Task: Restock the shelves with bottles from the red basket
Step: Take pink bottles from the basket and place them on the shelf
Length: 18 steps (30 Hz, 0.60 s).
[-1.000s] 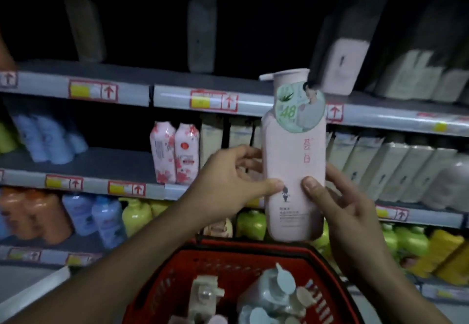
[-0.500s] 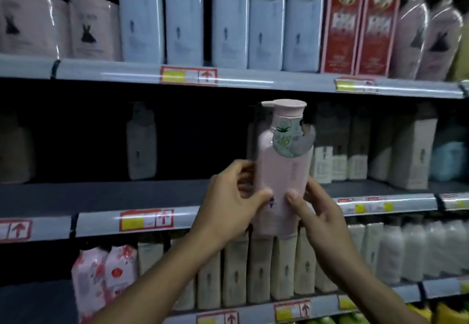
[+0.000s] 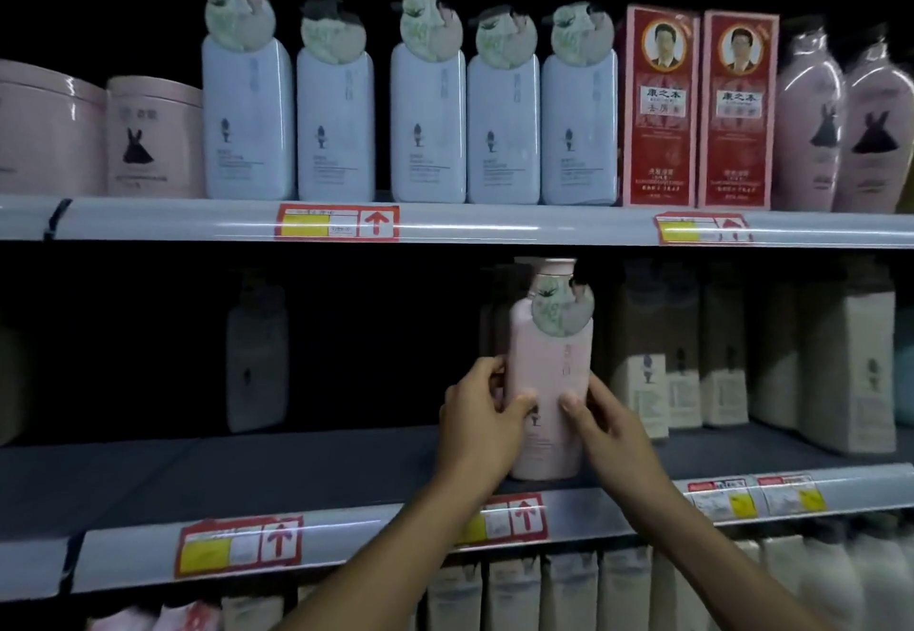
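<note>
On the middle shelf (image 3: 297, 472) the pink bottle (image 3: 549, 383) stands upright — left hand (image 3: 482, 427) and right hand (image 3: 608, 432) clasp its sides, fingers wrapped around it; best to square it forward before letting go.

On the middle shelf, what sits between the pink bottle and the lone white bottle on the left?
Nothing: the head view shows bare dark shelf between pink bottle and white bottle.

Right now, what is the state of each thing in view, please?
Pink pump bottle: upright on the middle shelf, held.
Left hand: gripping the bottle.
Right hand: gripping the bottle.
Five pale blue bottles: upright in a row, upper shelf.
Two red boxes: upright.
</note>
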Tool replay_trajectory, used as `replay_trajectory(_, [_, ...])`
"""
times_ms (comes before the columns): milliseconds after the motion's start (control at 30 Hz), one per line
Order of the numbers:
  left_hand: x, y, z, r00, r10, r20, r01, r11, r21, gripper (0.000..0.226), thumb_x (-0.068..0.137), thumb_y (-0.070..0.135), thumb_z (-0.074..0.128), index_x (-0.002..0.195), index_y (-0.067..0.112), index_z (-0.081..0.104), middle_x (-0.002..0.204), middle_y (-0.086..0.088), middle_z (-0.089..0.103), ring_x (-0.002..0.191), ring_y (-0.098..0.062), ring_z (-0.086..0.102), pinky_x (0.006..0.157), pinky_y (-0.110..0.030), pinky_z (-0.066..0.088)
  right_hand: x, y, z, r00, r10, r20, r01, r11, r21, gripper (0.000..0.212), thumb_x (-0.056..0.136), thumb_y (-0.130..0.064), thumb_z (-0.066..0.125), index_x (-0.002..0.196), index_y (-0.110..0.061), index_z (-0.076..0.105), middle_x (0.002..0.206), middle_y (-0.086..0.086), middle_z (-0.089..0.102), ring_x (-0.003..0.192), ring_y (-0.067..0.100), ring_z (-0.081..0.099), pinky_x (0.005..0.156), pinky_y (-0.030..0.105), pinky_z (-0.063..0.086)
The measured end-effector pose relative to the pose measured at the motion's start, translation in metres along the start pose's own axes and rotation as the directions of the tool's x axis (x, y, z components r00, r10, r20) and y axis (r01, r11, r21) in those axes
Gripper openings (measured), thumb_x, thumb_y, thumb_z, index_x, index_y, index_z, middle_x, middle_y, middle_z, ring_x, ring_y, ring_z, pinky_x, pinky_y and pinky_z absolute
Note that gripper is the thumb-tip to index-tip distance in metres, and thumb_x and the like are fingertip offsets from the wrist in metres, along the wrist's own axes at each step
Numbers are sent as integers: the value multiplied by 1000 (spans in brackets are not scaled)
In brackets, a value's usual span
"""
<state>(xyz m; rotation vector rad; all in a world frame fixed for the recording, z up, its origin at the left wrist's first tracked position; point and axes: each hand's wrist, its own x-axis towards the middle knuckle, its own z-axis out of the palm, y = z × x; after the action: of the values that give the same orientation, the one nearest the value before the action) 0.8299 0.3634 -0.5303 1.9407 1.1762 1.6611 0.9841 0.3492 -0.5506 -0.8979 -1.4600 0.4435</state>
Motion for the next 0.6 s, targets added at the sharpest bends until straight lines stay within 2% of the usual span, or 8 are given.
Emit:
replay_trajectory(100, [0, 2, 5, 999, -54, -8, 54, 998, 27, 54, 84, 36, 73, 135, 29, 56, 120, 2, 68, 104, -19, 66, 90, -44, 58, 7, 2, -8, 998, 47, 36, -46, 999, -8, 28, 101, -24, 55, 125, -38, 60, 117, -15, 72, 104, -3, 68, 80, 16, 56])
replay_trajectory(233, [-13, -5, 4, 995, -72, 65, 68, 996, 61, 59, 83, 26, 78, 136, 31, 53, 123, 6, 63, 103, -15, 66, 86, -37, 61, 3, 9, -17, 999, 44, 11, -43, 995, -94, 38, 90, -26, 70, 127, -30, 61, 116, -13, 73, 106, -2, 68, 88, 21, 57])
replay_trajectory(333, [-23, -11, 12, 991, -124, 51, 117, 986, 116, 54, 83, 29, 77, 129, 38, 51, 125, 5, 60, 109, -18, 64, 90, -41, 59, -2, 14, -14, 998, 47, -52, -57, 977, -207, 42, 83, -25, 79, 122, -29, 65, 105, -13, 76, 91, -5, 70, 76, 15, 56])
replay_trajectory(500, [-26, -8, 13, 995, -104, -3, 103, 981, 166, 48, 86, 28, 75, 128, 33, 52, 127, 3, 59, 114, -20, 62, 91, -44, 58, -7, 20, -5, 989, 38, -140, -66, 977, -202, 37, 82, -27, 80, 118, -25, 70, 99, -16, 75, 90, -6, 71, 80, 19, 59])
replay_trajectory(600, [-28, -8, 9, 994, -104, 20, 100, 985, 144, 54, 85, 28, 76, 133, 32, 50, 130, 3, 60, 112, -20, 64, 90, -42, 59, -9, 19, -3, 986, 77, -146, -100, 982, -158, 38, 83, -28, 79, 119, -22, 69, 100, -13, 75, 92, -3, 72, 81, 21, 60])
